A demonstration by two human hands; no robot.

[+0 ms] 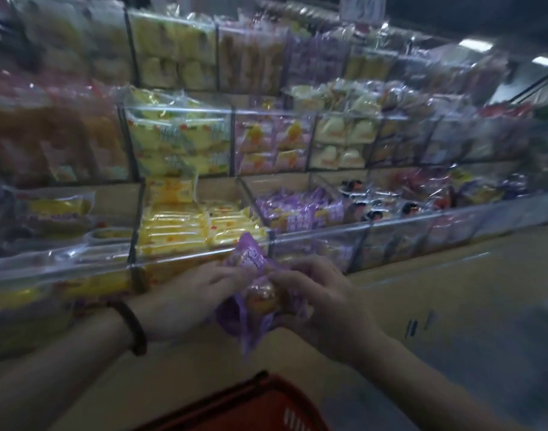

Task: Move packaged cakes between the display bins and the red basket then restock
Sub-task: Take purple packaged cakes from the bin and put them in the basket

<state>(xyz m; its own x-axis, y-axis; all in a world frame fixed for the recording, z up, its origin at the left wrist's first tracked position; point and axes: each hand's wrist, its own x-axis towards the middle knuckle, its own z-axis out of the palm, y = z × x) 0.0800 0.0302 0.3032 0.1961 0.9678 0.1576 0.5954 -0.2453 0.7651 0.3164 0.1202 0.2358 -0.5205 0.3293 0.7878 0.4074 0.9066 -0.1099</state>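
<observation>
Two hands meet in front of the cake display. My left hand (189, 297) and my right hand (324, 306) both grip a crumpled bunch of purple plastic-wrapped cakes (251, 309), fingers curled into the wrappers from either side. A round golden cake shows through a clear patch of film. How many packs are in the bunch I cannot tell through the blur.

I hold the bunch in the air just in front of the lowest row of clear acrylic display bins (344, 233). The red plastic basket (266, 405) sits below my hands at the bottom edge of the view, well apart from the bunch.

Directly behind my hands, one bin holds flat yellow-wrapped cakes (179, 225) in stacked rows. The bin to its right holds more purple packs (297, 209). Higher tiers of bins carry yellow, pink and cream packets, all blurred. A dark bracelet (137, 328) circles my left wrist.
</observation>
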